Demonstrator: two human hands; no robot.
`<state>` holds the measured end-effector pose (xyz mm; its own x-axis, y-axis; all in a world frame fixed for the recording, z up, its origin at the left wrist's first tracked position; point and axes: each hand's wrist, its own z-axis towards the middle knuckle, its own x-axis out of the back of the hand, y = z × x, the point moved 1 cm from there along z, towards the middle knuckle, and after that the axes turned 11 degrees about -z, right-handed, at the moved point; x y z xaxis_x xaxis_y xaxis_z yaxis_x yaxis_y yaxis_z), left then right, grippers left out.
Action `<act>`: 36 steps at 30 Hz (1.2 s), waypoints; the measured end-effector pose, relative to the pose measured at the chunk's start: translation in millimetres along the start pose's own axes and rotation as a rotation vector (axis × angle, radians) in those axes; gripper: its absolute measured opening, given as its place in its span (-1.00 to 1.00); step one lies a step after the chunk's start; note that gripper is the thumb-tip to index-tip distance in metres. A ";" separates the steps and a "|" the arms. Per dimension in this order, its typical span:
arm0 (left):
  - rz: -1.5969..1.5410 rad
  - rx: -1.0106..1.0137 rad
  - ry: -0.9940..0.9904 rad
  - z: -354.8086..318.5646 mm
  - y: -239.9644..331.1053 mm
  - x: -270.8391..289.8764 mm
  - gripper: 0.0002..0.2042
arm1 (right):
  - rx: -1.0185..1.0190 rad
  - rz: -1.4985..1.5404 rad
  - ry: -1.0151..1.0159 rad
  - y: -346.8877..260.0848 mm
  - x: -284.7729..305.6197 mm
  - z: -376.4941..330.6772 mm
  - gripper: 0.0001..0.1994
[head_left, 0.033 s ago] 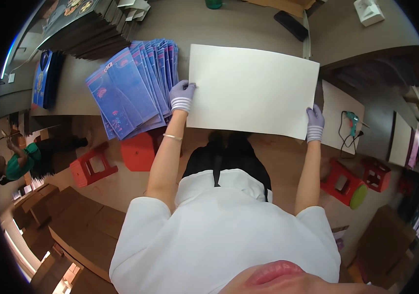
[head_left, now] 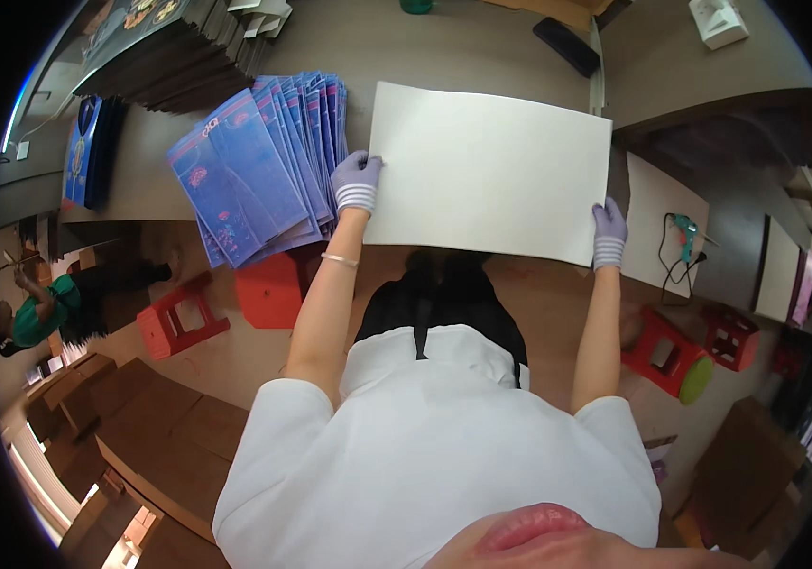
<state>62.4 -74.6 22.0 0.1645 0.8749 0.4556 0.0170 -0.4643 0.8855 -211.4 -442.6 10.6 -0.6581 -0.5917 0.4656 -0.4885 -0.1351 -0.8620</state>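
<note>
Landmark: the blue stack point(head_left: 245, 175), fanned folders with pink print on the table point(head_left: 425, 52). The white sheet point(head_left: 491, 171) was just right of the blue stack, blank face up, its front edge out past the table's edge; could not tell whether its underside touched the table. The left hand point(head_left: 357, 180), in a purple glove with a striped cuff, was close beside the right side of the blue stack; its grip pinched the sheet's left edge between thumb and fingers. The right hand point(head_left: 609, 232), gloved alike, was well right of the blue stack; its grip pinched the sheet's right edge near the front corner. Behind the blue stack and to its left: a pile of dark boxes point(head_left: 164, 62). Left of it: a blue bag point(head_left: 83, 152). Below its front edge: a red stool point(head_left: 268, 294). Far right of it: a green glue gun point(head_left: 684, 237) with a black cord, on a pale board point(head_left: 646, 213). Behind and right of it: a black case point(head_left: 565, 47). Well left of it: a person in green point(head_left: 41, 313).
</note>
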 end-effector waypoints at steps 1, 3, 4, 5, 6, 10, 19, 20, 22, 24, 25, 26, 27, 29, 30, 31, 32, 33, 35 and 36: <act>0.054 -0.016 0.041 0.8 -3.4 -5.4 -0.78 | -0.003 -0.072 -0.021 2.3 -7.5 3.8 -0.76; 0.160 0.030 0.057 1.4 -5.4 -14.2 -0.77 | 0.034 -0.345 0.014 2.7 -15.5 8.1 -0.74; 0.211 0.052 0.059 1.1 -5.6 -20.3 -0.76 | 0.034 -0.443 0.035 1.2 -18.4 11.0 -0.74; 0.225 0.039 0.060 -2.7 -0.3 -22.9 -0.78 | 0.023 -0.546 0.050 -1.2 -20.4 8.3 -0.73; 0.196 0.039 0.049 -4.1 3.5 -26.1 -0.78 | 0.024 -0.641 0.071 -7.2 -23.3 8.8 -0.73; 0.041 -0.103 -0.004 -18.6 8.9 -33.3 -0.74 | 0.055 -0.746 0.106 -43.0 -34.2 -10.9 -0.75; 0.126 -0.563 -0.389 -42.5 40.3 -81.6 -0.54 | 0.391 -0.287 -0.155 -37.4 -69.7 -10.9 -0.41; 0.178 -0.564 -0.406 -50.1 37.9 -85.9 -0.53 | 0.386 -0.258 -0.134 -41.8 -77.1 -2.1 -0.36; 0.279 -0.593 -0.424 -44.3 35.7 -103.2 -0.51 | 0.428 -0.273 -0.133 -23.5 -95.8 9.1 -0.25; 0.396 -0.591 -0.479 -42.3 28.2 -108.0 -0.50 | 0.462 -0.299 -0.151 -35.5 -111.6 10.6 -0.21; 0.448 -0.599 -0.501 -40.8 26.8 -112.4 -0.50 | 0.474 -0.297 -0.168 -36.1 -115.9 8.0 -0.20; 0.485 -0.603 -0.516 -39.9 25.1 -116.3 -0.50 | 0.484 -0.294 -0.181 -34.9 -120.3 6.6 -0.18; 0.522 -0.607 -0.531 -39.7 23.5 -119.3 -0.50 | 0.495 -0.291 -0.195 -34.1 -123.2 5.5 -0.16; 0.535 -0.624 -0.521 -39.1 19.4 -122.8 -0.50 | 0.551 -0.420 -0.216 -35.3 -122.4 6.6 -0.12; 0.529 -0.616 -0.505 -38.9 16.8 -122.1 -0.50 | 0.582 -0.482 -0.227 -34.6 -122.5 6.9 -0.09; 0.523 -0.607 -0.488 -39.2 14.3 -120.3 -0.50 | 0.602 -0.514 -0.240 -31.6 -123.8 6.3 -0.10; 0.507 -0.606 -0.472 -38.4 13.9 -122.3 -0.50 | 0.622 -0.554 -0.246 -30.2 -120.9 7.6 -0.10; 0.506 -0.604 -0.463 -36.6 12.9 -122.6 -0.49 | 0.643 -0.594 -0.251 -29.0 -119.6 8.2 -0.11; 0.501 -0.602 -0.445 -32.3 10.9 -120.6 -0.49 | 0.668 -0.646 -0.270 -30.7 -119.3 9.2 -0.12; 0.493 -0.594 -0.442 -31.0 10.2 -119.7 -0.49 | 0.680 -0.675 -0.278 -32.3 -118.0 10.0 -0.12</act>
<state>12.3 -179.8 -20.8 0.3858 0.4045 0.8292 -0.6501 -0.5185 0.5555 -112.2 -376.4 -18.5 -0.1635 -0.3769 0.9117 -0.2213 -0.8866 -0.4062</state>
